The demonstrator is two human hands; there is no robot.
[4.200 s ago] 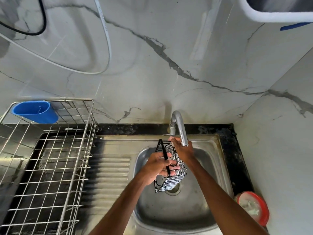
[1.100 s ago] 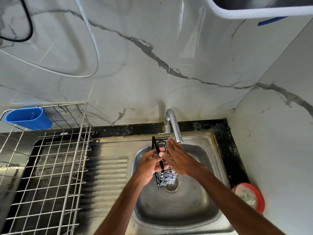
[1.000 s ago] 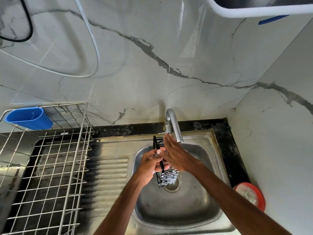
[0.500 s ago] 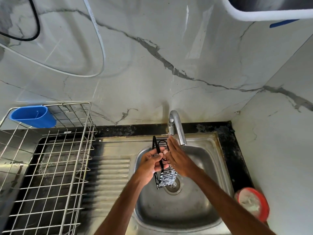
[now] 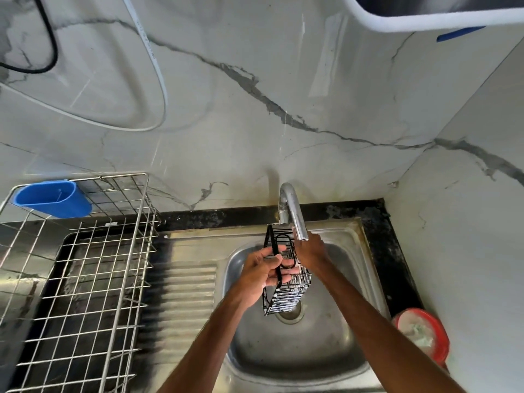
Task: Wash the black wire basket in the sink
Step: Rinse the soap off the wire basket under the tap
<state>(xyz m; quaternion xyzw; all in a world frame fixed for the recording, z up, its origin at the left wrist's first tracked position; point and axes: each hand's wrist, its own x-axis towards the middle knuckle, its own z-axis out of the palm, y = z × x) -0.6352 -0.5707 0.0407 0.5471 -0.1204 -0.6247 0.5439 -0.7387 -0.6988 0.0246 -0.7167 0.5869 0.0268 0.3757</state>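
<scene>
The black wire basket (image 5: 286,293) hangs tilted over the steel sink (image 5: 348,350), just under the spout of the chrome tap (image 5: 292,211). My left hand (image 5: 262,272) grips its left side frame. My right hand (image 5: 310,252) presses against the basket's right side, fingers pointing up toward the spout. The basket's lower end glistens wet above the drain (image 5: 289,314). Part of the basket is hidden behind both hands.
A steel wire dish rack (image 5: 85,279) with a blue plastic cup holder (image 5: 54,198) stands on the left. The ribbed drainboard (image 5: 187,293) lies between rack and bowl. A red-rimmed round container (image 5: 422,333) sits on the black counter at the right. Marble walls close in behind and right.
My right hand has slid up along the basket's right side toward the spout. The left hand keeps its grip, and the basket sits slightly more upright.
</scene>
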